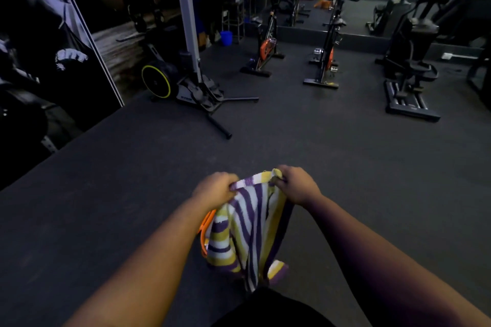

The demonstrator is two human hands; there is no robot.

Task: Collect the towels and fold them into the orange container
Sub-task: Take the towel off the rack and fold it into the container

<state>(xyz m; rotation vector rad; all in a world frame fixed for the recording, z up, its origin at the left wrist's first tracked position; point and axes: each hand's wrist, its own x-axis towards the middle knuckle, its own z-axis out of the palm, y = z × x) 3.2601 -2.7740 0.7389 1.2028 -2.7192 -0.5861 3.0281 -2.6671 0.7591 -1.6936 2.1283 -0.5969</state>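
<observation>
Both forearms reach forward from the bottom edge, bare, converging toward the middle of the view. The left hand (215, 188) is curled into a fist, knuckles up, pinching the top edge of a striped towel (247, 231) at its left corner. The right hand (297, 184) is curled the same way just beside it at 3 o'clock, gripping the other end of that top edge, so a short stretch of cloth runs taut between the two fists. The towel, banded in purple, white and yellow, hangs down from the hands in loose folds toward the person, its lower end bunched and crumpled.

Behind the hanging cloth, at about 9 o'clock from its middle, a sliver of the orange container (206, 228) shows; only its rim edge is visible, the rest hidden by the towel, and whether the towel's lower folds lie inside it I cannot tell.

All of this is over a dark rubber gym floor (372, 180). Farther off at 11 o'clock stands a rowing machine with a yellow-rimmed wheel (156, 82). At 12 o'clock two exercise bikes with orange flywheels (267, 48) (328, 58) stand side by side, and at 2 o'clock an elliptical trainer (409, 66). A small blue bucket (226, 38) sits far back near the wall.
</observation>
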